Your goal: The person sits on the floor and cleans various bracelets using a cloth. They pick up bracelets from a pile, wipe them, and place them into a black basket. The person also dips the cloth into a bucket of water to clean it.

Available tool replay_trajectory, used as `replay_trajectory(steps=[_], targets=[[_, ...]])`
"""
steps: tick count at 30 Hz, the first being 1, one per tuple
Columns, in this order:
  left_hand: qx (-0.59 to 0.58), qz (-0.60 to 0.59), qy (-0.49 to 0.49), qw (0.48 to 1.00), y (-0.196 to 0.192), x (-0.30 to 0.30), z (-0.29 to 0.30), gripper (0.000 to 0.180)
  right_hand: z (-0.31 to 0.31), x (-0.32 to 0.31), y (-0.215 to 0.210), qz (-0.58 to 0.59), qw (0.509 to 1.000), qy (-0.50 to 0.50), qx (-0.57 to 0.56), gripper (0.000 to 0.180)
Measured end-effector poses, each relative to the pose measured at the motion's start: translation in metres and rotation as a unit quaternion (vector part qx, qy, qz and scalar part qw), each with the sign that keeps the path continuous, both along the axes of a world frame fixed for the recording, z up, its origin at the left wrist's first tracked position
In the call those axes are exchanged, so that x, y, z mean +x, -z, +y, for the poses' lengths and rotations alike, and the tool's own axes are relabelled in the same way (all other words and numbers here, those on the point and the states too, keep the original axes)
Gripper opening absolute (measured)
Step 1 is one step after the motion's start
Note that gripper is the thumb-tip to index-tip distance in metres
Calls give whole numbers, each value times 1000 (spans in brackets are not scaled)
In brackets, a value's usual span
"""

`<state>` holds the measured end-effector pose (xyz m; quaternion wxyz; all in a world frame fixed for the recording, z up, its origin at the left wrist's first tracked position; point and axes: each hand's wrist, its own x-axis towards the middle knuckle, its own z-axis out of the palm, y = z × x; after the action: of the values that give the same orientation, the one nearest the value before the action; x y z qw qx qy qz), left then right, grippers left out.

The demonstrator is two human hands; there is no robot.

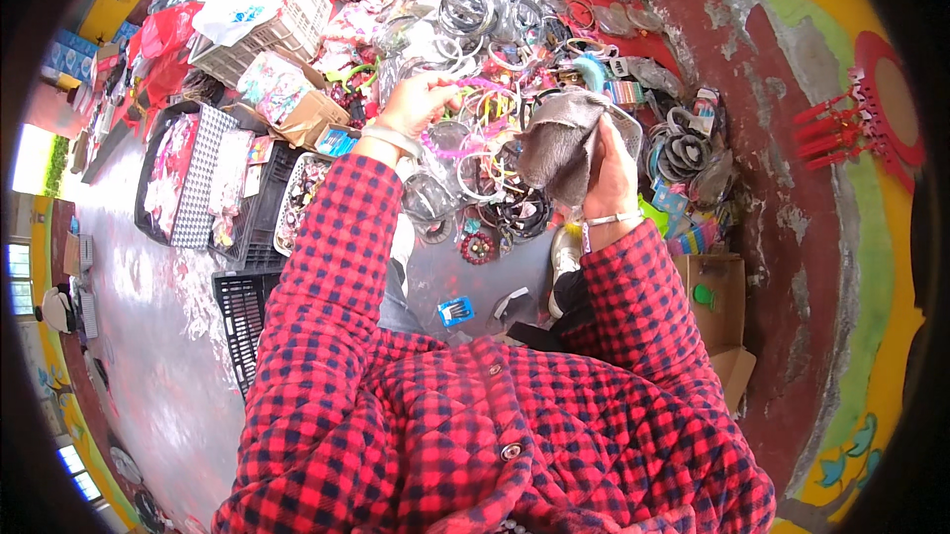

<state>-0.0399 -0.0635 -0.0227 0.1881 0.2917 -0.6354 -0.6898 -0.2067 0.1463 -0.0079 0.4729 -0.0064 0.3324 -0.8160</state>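
Observation:
My left hand [412, 106] is closed, its fingertips pinching a bright pink hairband [483, 85] that curves out to the right over the pile. In my right hand [614, 176] a crumpled grey-brown cloth [559, 143] is gripped, its folds hanging to the left of the fingers. Beneath both hands spreads a heap of hairbands [470, 9] and other hair accessories, many in clear plastic bags. Nearer to me lie a round beaded bracelet [477, 248] and dark coiled bands [520, 215]. Part of the pink hairband is hidden by my left fingers.
To the left stand a white plastic crate [297, 14], a cardboard box [307, 118] of packets and a black crate [242, 306]. A blue packet [456, 311] lies on the floor between my feet. On the right are an open cardboard box [714, 282] and a worn red wall [782, 267].

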Motion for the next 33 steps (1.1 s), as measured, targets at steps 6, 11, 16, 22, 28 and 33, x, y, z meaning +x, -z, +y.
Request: replay_trajectory(steps=[6,11,16,22,28,33], targets=[[-28,109,53,992,-45,11,42,23,3,-16,-8,6,994,27,-108,33],[8,73,99,992,-70,24,70,28,8,-26,-9,85,984,28,-155,34],[-59,25,96,993,-66,27,97,27,17,18,-44,540,841,-25,14,35],[8,70,202,977,-61,29,97,18,5,30,-32,851,521,-56,32,30],[96,20,228,969,-59,24,96,17,7,38,-23,790,603,-42,107,24],[103,-14,259,960,-54,18,99,17,8,35,-19,812,574,-19,106,25]])
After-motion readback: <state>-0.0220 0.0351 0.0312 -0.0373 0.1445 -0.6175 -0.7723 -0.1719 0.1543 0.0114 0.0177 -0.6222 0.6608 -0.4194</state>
